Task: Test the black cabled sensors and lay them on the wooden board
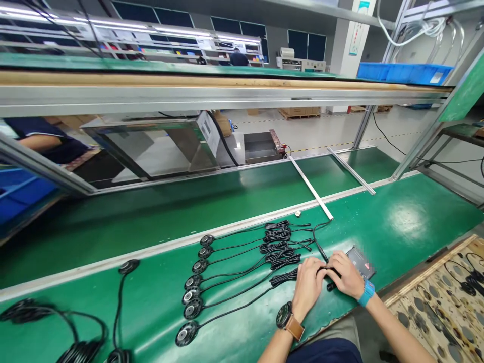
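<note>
Head camera on the work surface: a glossy green mat (378, 232) fills the near side, bright with glare at the right, and both hands are busy over it. Left hand (310, 280), a watch (284, 315) on its wrist, has its fingers closed on a black cable (319, 247); right hand (345, 272), blue band (366, 292) at the wrist, pinches at the same spot, fingertips meeting the left's. That cable loops up from the grip towards the end of a white bar (312, 187). Just beside the right hand lies a flat dark box (359, 262) with a red mark.

Over to the left, seven round black discs (187, 333) line up in a slanting row, leads running to bundled coils (278, 247) near the hands. Farther left, one more disc (129, 266) and a looser heap of cable (81, 350).

Beyond a pale rail (166, 244), a second green strip (159, 212) stretches along, crossed by the white bar and a metal bar (351, 171). Above, a wood-edged shelf (227, 80) spans the view, blue bins (404, 72) at its right end. Far left, a co-worker's arm (41, 142) shows under a dark sleeve. Across the room: lit benches, dark windows (298, 44), boxes on a pallet (300, 116). Lower right, a wooden board (423, 307) full of round holes.
</note>
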`<state>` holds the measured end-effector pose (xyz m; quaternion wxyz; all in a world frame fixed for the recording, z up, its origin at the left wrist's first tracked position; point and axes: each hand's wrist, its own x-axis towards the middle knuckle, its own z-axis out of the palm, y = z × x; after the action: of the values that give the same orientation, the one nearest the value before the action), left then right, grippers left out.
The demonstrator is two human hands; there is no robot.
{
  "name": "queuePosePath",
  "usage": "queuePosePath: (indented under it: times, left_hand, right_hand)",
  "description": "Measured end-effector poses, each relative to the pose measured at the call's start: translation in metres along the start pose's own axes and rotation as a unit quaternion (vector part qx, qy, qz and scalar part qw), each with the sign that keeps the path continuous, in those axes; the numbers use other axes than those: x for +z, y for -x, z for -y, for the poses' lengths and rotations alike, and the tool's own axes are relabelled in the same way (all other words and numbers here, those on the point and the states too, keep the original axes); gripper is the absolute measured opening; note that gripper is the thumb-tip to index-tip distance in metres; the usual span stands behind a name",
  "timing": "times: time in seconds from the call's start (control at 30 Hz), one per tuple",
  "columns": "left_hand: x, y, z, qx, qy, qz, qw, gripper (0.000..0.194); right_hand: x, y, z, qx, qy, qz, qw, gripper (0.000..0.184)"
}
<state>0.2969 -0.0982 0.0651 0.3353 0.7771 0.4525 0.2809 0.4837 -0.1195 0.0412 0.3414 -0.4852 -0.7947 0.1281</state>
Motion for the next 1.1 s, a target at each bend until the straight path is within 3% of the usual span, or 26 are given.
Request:
queuePosePath:
  times: [0.13, 0.3, 0.43, 0.53, 0.6, 0.7, 0.8, 0.9, 1.0, 1.1]
  left_hand:
    - [-0.028, 0.028, 0.022, 0.009, -0.010, -0.151, 0.988, 0.028]
    - [-0.090, 0.102, 0.075, -0.063, -0.102, -0.323, 0.939, 0.030]
    - [-0.133, 0.174, 0.111, -0.146, -0.185, -0.401, 0.885, 0.038]
    - [-0.145, 0.209, 0.131, -0.199, -0.225, -0.411, 0.861, 0.047]
    - [-0.146, 0.219, 0.143, -0.215, -0.236, -0.396, 0.861, 0.053]
    - [-0.145, 0.219, 0.154, -0.219, -0.236, -0.375, 0.869, 0.053]
    - [-0.147, 0.214, 0.157, -0.215, -0.220, -0.374, 0.875, 0.044]
    - [-0.150, 0.215, 0.154, -0.210, -0.199, -0.377, 0.880, 0.042]
    - [-0.152, 0.223, 0.150, -0.200, -0.192, -0.363, 0.889, 0.048]
    - [-0.151, 0.233, 0.149, -0.186, -0.200, -0.340, 0.900, 0.053]
  right_hand:
    - [0.016, -0.077, -0.012, 0.048, 0.039, -0.085, 0.995, 0.020]
    - [0.059, -0.179, -0.038, 0.103, 0.088, -0.065, 0.989, 0.028]
    - [0.082, -0.207, -0.048, 0.102, 0.070, -0.040, 0.992, 0.031]
    - [0.090, -0.209, -0.043, 0.099, 0.060, -0.044, 0.992, 0.051]
    - [0.097, -0.204, -0.024, 0.093, 0.059, -0.058, 0.992, 0.054]
    - [0.118, -0.187, 0.036, 0.091, -0.007, -0.066, 0.994, 0.053]
    - [0.150, -0.162, 0.119, 0.075, -0.176, 0.029, 0.981, 0.040]
    - [0.183, -0.136, 0.190, 0.069, -0.293, 0.127, 0.945, 0.032]
    - [0.209, -0.116, 0.228, 0.067, -0.354, 0.174, 0.917, 0.030]
    - [0.227, -0.105, 0.240, 0.067, -0.363, 0.180, 0.912, 0.031]
